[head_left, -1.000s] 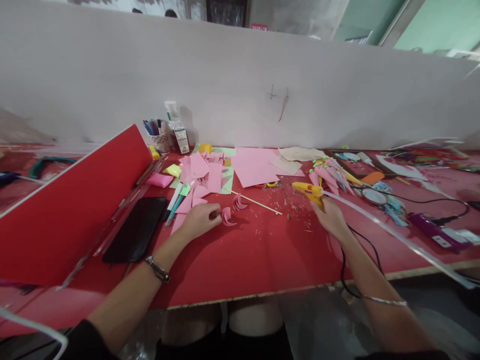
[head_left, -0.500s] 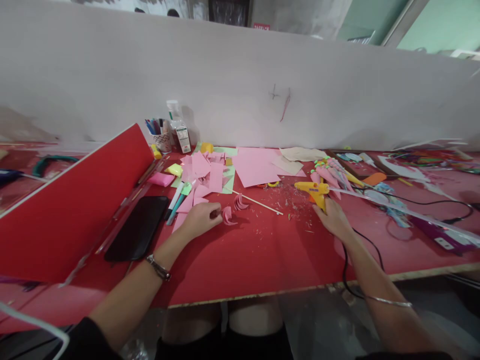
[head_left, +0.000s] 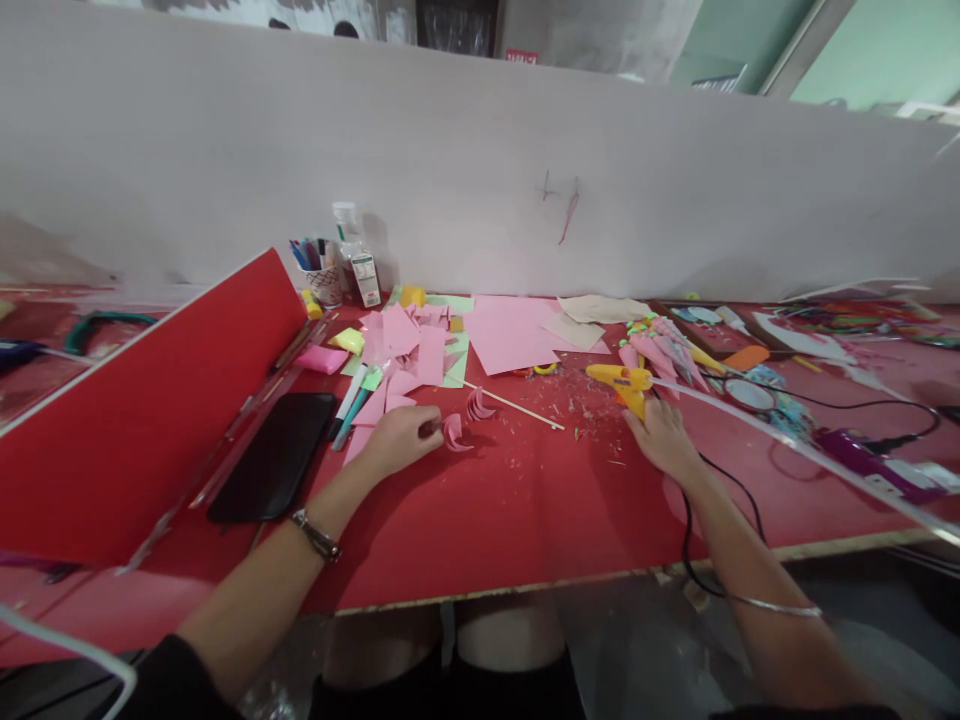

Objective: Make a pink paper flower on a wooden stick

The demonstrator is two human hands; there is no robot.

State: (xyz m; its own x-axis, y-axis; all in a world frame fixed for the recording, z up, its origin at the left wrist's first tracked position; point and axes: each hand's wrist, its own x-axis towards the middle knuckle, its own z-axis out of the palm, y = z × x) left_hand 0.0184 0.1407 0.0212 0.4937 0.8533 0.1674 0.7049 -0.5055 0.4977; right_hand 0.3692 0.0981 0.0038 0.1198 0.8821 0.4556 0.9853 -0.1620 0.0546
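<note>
My right hand [head_left: 661, 437] is wrapped round the handle of a yellow hot glue gun [head_left: 621, 377], its nozzle pointing left. A long clear glue stick [head_left: 757, 422] runs out of the gun's back to the right. On the red table my left hand [head_left: 403, 437] rests with its fingers curled closed; what is inside them, if anything, is hidden. Right by its fingertips is a curled pink paper strip [head_left: 454, 433], and I cannot tell whether they touch. A second curled pink paper piece [head_left: 478, 404] lies just beyond. Behind them a thin wooden stick [head_left: 514, 404] lies aslant.
Pink paper scraps [head_left: 405, 335] and a pink sheet [head_left: 510, 330] lie at the back. A black phone [head_left: 274, 457], markers [head_left: 352, 410] and a red board [head_left: 150, 420] are at left. Paper cones [head_left: 660, 350], a black cable [head_left: 739, 480] and a purple power strip [head_left: 870, 465] are at right.
My right hand and the glue gun have shifted slightly left, and the glue stick's far end has swung lower. My left hand stays in place.
</note>
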